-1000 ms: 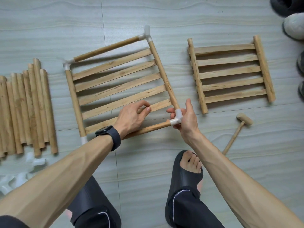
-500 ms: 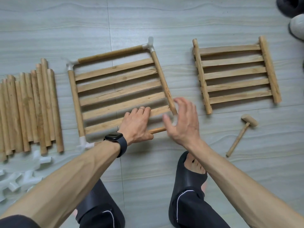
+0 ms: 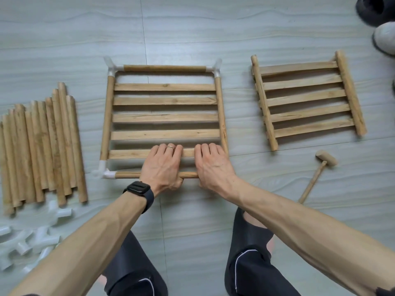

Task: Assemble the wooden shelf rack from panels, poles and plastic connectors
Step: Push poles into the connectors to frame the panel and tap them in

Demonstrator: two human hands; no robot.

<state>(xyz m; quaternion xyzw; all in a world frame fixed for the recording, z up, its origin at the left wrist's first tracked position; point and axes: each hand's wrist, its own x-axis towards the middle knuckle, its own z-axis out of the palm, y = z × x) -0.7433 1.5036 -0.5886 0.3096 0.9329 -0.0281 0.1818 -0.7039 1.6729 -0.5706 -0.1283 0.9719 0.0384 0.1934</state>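
Now pressing the near pole home on the first shelf frame

Squarely in mid-floor lies the framed panel (image 3: 164,117), five slats ringed by poles with white connectors at three visible corners; the corner at about 4 o'clock of the frame is hidden under the right hand (image 3: 210,165), so I cannot tell whether a connector sits there. Both hands lie palm-down, side by side. The left hand (image 3: 163,166) has its fingers spread flat over the nearest slat and its thumb tucked under the near pole (image 3: 149,175); the right hand rests the same way, fingers together and flat, not closed round anything I can confirm.

To do this step well, I judge the push should run along the pole's own axis toward the connector (image 3: 106,173) at 8 o'clock, with the slat held down so the frame does not skate on the smooth floor. Uneven pressure could cock the pole in its socket.

Room is fair. At 9 o'clock the loose poles (image 3: 42,150) lie near the frame's left edge, with spare connectors (image 3: 32,238) at 8 o'clock beside the left forearm. At 3 o'clock the second panel (image 3: 307,101) lies well apart, and the mallet (image 3: 316,174) waits at 4 o'clock, within the right arm's sweep. The far floor at 12 o'clock is open.
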